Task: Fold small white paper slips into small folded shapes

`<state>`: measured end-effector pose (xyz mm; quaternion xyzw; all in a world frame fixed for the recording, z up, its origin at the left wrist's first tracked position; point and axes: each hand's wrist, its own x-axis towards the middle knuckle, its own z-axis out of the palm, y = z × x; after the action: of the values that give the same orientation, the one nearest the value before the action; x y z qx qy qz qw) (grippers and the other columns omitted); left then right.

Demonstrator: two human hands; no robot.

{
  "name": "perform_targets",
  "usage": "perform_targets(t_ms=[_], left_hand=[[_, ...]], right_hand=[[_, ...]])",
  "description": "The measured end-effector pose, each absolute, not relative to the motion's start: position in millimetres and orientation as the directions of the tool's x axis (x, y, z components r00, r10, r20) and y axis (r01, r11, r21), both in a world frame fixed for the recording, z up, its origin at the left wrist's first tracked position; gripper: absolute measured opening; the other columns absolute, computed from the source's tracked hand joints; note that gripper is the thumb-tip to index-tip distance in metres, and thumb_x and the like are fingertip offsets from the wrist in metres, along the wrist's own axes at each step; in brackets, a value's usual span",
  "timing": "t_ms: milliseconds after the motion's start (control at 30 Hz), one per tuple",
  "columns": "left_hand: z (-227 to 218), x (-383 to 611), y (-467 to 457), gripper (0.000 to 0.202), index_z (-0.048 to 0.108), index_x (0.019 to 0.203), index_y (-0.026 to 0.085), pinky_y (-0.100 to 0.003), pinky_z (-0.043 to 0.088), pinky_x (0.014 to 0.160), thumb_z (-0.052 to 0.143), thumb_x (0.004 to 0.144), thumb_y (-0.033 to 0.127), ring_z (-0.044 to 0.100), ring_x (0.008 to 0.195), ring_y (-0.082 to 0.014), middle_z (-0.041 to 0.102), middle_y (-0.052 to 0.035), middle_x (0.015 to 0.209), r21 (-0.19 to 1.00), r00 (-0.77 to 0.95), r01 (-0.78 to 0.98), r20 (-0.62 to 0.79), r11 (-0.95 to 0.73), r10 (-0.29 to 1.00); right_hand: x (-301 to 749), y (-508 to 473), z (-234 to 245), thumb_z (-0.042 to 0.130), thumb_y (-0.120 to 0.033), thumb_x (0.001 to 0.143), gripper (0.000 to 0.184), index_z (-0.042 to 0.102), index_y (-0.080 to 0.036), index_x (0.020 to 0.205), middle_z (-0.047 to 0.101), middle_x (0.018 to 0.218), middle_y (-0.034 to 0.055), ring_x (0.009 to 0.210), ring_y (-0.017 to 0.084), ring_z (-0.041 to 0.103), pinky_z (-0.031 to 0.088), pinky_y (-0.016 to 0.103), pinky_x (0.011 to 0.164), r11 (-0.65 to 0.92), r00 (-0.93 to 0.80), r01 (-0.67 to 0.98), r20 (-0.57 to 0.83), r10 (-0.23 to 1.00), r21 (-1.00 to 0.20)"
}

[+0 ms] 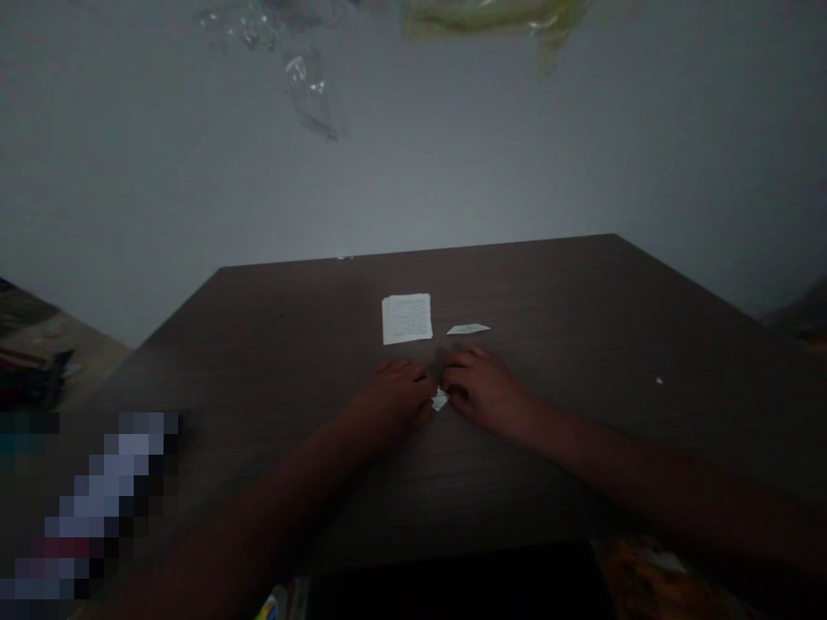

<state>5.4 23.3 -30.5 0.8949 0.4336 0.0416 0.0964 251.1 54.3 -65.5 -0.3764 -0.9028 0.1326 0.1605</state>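
Behind, a plain grey wall (452, 155), with crumpled clear plastic (314, 90) and yellow plastic (478, 19) at the top. Below, a dark brown wood-grain table (277, 336), far edge against the wall, both far corners in view. Over the table's middle, nearer its near edge than its far edge, a bare left hand (394, 400) and a bare right hand (488, 387), close together, fingers bent, half-curled. Between both sets of fingertips, and touched from either side, a small white triangular piece of paper (439, 400); pinched or merely pressed, cannot tell. Towards the far edge, a squarish stack of white printed paper sheets (407, 319), left borders slightly out of line. To its right, a slim white folded paper strip (469, 329), long axis roughly along the far edge. In the piece between the hands: visible tip towards the near edge, long axis hidden, faint dark lines on white. Towards the right edge, a tiny white scrap (659, 381).
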Motion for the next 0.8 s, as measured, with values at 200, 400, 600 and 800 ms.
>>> perform_targets(t_ms=[200,400,600,800], left_hand=[[-33.1,3.8,27.8,0.021,0.088,0.124,0.025,-0.053,0.062,0.119,0.076,0.113,0.012,0.078,0.126,-0.0348,0.084,-0.0093,0.126,0.208,0.574,0.799,0.019,-0.564,0.819],[-41.2,2.1,34.2,0.018,0.087,0.115,0.022,-0.048,0.063,0.113,0.074,0.113,0.011,0.079,0.116,-0.0318,0.083,-0.0089,0.12,0.298,0.53,0.795,0.083,-0.529,0.844],[-49.0,-0.1,37.7,0.017,0.085,0.11,0.022,-0.04,0.066,0.104,0.073,0.111,0.01,0.081,0.111,-0.0274,0.085,-0.0083,0.119,0.36,0.516,0.773,0.12,-0.521,0.848],[-50.1,-3.3,34.7,0.008,0.085,0.113,0.024,-0.039,0.067,0.099,0.087,0.105,0.023,0.079,0.104,-0.0261,0.082,-0.0056,0.115,0.408,0.519,0.751,0.12,-0.519,0.846]], right_hand=[[254.4,59.7,-64.2,0.082,-0.015,0.108,0.015,0.088,-0.022,0.12,0.084,0.124,0.0123,0.125,0.035,0.073,0.057,0.052,0.112,0.669,-0.648,0.614,0.216,0.73,-0.419],[255.9,63.9,-65.8,0.088,-0.023,0.109,0.021,0.09,-0.024,0.129,0.083,0.141,0.0147,0.138,0.038,0.072,0.057,0.06,0.121,0.668,-0.676,0.582,0.18,0.715,-0.464],[253.7,62.6,-66.0,0.093,-0.023,0.105,0.015,0.087,-0.023,0.12,0.082,0.128,0.0122,0.133,0.036,0.072,0.058,0.055,0.116,0.636,-0.653,0.59,0.17,0.738,-0.497],[252.1,64.2,-73.1,0.096,-0.02,0.099,0.02,0.084,-0.024,0.114,0.081,0.123,0.0096,0.128,0.035,0.071,0.057,0.051,0.111,0.621,-0.625,0.595,0.192,0.757,-0.51]])
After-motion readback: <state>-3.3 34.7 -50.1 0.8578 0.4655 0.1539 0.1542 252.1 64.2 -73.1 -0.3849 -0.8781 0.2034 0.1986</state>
